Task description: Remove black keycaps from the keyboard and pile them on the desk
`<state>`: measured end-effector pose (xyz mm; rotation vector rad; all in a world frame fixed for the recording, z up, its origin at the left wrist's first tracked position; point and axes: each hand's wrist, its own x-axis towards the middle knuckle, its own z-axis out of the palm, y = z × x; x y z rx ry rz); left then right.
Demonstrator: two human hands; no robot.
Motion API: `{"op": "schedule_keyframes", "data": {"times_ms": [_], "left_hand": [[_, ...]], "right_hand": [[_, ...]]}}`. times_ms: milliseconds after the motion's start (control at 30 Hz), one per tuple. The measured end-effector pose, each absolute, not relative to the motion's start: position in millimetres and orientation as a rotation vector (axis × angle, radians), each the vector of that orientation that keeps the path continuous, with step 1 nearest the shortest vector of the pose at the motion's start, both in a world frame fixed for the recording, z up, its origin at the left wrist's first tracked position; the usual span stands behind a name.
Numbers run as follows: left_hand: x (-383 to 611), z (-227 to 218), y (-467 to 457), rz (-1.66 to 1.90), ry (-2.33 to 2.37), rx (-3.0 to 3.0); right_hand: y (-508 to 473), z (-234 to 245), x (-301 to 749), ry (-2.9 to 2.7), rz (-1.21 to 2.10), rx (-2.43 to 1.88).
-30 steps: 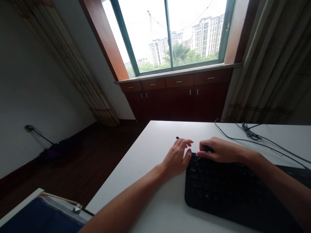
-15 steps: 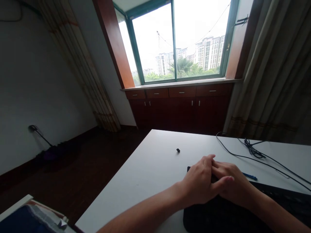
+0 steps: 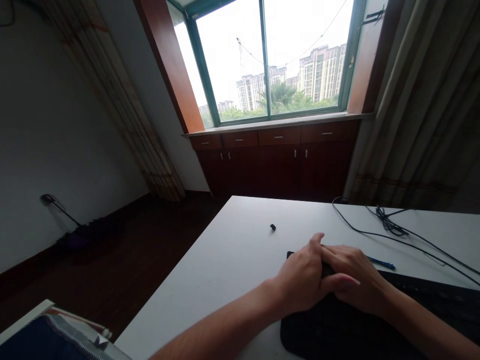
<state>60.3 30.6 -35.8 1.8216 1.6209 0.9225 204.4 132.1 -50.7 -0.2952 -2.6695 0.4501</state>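
Observation:
My left hand (image 3: 303,279) and my right hand (image 3: 350,272) are pressed together above the upper left part of a black keyboard (image 3: 322,330). The left thumb reaches across toward the right hand, and one left finger sticks up at the far side. Most other fingers are closed and overlap, so whatever lies between them, if anything, is hidden. Beyond the right hand, partly behind it, lies a thin blue pen-like stick (image 3: 381,262). Farther off on the white desk (image 3: 210,270) is a small black piece (image 3: 273,227), apart from both hands.
Black cables (image 3: 390,222) run in a loose bundle along the right of the desk. A dark blue zippered item (image 3: 41,340) is at the lower left, beside the desk edge. Past the desk stand a dark red cabinet (image 3: 281,165) and a window (image 3: 303,55).
The view has tipped slightly, moving the scene up and a little left. One finger of my left hand has lifted away from the right hand. Both hands remain together over the keyboard.

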Motion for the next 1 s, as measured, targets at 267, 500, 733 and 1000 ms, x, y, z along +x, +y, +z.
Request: {"op": "schedule_keyframes", "data": {"times_ms": [267, 500, 733, 1000], "left_hand": [[59, -33, 34, 0.961, 1.64, 1.815], [44, -35, 33, 0.961, 1.588, 1.927], [1, -29, 35, 0.839, 1.481, 2.152], [-21, -23, 37, 0.791, 1.411, 2.162]], "right_hand": [[136, -52, 215, -2.544, 0.311, -0.307], [133, -45, 213, -2.469, 0.371, -0.308], [132, -42, 214, -2.399, 0.398, -0.303], [133, -46, 217, -2.162, 0.303, -0.261]]}}
